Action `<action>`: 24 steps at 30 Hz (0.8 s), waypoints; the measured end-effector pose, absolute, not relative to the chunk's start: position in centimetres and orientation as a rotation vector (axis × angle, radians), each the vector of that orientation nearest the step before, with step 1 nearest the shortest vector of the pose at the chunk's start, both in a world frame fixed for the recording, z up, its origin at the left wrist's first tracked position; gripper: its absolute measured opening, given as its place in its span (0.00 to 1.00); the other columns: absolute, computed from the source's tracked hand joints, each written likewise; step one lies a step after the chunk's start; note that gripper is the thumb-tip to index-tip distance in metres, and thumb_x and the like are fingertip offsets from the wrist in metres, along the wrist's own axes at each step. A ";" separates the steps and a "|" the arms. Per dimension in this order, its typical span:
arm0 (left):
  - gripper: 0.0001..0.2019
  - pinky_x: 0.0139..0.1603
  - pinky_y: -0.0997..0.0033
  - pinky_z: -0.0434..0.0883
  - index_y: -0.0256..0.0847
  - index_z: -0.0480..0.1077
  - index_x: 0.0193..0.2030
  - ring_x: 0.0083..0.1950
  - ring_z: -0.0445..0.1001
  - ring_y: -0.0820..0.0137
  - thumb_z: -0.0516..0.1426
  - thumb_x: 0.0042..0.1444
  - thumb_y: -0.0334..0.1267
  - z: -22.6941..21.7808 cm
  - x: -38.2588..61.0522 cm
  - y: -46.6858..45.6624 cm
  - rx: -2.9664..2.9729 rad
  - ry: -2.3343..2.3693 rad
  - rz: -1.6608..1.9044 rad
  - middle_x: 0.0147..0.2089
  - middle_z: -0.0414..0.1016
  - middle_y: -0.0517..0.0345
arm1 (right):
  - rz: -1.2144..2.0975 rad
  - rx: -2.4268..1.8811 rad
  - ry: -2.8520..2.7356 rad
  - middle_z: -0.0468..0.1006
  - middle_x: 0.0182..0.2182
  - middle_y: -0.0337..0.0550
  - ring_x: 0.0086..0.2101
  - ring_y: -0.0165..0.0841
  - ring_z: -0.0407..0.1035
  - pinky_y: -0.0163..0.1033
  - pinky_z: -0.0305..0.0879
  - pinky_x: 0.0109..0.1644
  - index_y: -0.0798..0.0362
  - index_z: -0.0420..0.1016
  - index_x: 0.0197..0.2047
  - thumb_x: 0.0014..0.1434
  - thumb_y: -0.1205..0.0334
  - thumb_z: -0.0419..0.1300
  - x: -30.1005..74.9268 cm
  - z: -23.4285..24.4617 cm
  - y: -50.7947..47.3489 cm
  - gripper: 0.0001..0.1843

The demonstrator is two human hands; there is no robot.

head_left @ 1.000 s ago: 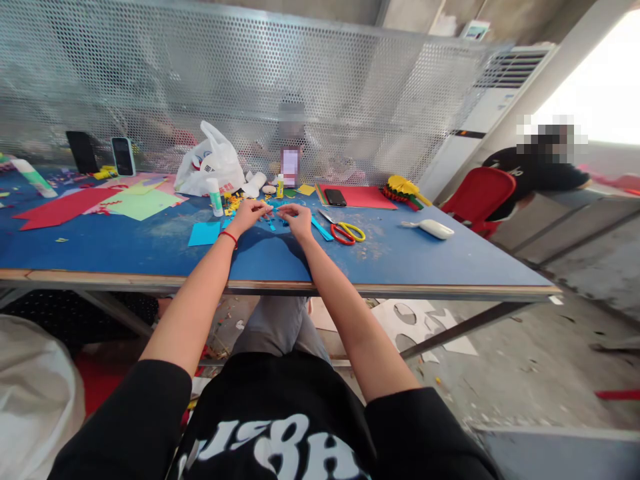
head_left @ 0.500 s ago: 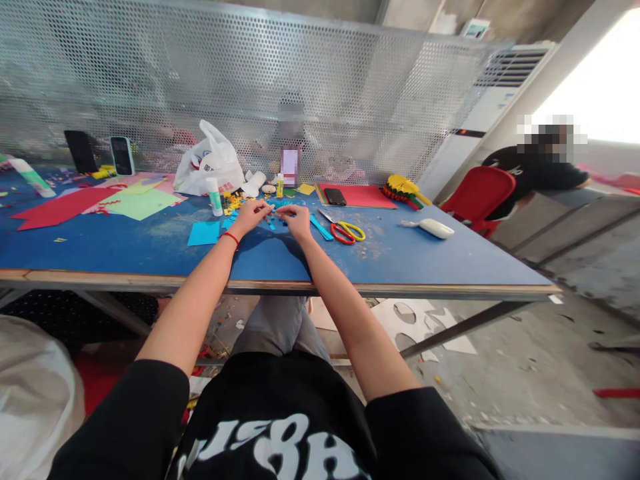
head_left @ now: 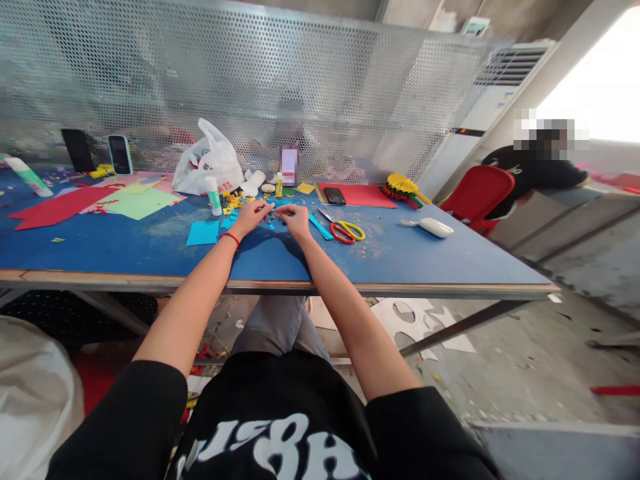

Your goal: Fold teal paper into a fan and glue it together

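A blue table carries blue paper scraps at its middle, with scissors just right and a cyan square left. Red sheets lie far left, and a white bag sits at the far edge.

Item count, worktable: hands, two, left hand and right hand. Scissors, one pair. White plastic bag, one. Flat black phone, one. Cyan square sheet, one. Red chair, one. Floor air conditioner, one.

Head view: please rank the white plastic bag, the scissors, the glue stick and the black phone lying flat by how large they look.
1. white plastic bag, clearly the largest
2. scissors
3. glue stick and black phone: these look about alike, so I do not rank them.
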State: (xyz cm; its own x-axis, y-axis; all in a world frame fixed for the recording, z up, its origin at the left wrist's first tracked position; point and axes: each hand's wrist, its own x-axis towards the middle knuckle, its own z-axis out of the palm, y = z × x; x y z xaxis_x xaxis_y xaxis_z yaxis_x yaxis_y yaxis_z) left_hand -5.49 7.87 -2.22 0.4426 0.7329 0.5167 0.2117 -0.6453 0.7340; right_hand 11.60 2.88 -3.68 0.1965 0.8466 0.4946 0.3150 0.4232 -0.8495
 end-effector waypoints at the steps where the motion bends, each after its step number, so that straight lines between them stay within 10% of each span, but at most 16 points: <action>1: 0.26 0.27 0.70 0.69 0.40 0.73 0.31 0.27 0.75 0.66 0.58 0.58 0.64 -2.2 -5.5 7.8 2.112 0.784 1.165 0.25 0.75 0.56 | 0.518 -1.131 -1.378 0.86 0.32 0.42 0.35 0.37 0.80 0.43 0.77 0.47 0.52 0.85 0.32 0.51 0.62 0.71 11.6 -3.7 2.9 0.04; 24: 0.28 0.29 0.70 0.67 0.40 0.72 0.25 0.25 0.71 0.69 0.59 0.57 0.66 -2.1 -5.4 7.4 2.122 0.777 1.260 0.23 0.74 0.57 | 0.572 -1.066 -1.351 0.84 0.30 0.40 0.35 0.35 0.80 0.40 0.77 0.45 0.50 0.75 0.31 0.48 0.62 0.73 11.3 -3.6 3.0 0.10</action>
State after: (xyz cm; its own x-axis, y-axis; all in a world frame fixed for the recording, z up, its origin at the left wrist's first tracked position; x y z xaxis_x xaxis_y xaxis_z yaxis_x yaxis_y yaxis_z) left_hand -5.40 7.41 -2.11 0.3938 0.7123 0.5810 0.1995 -0.6832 0.7024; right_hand 11.32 3.02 -3.61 0.1881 0.8494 0.4931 0.2371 0.4480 -0.8620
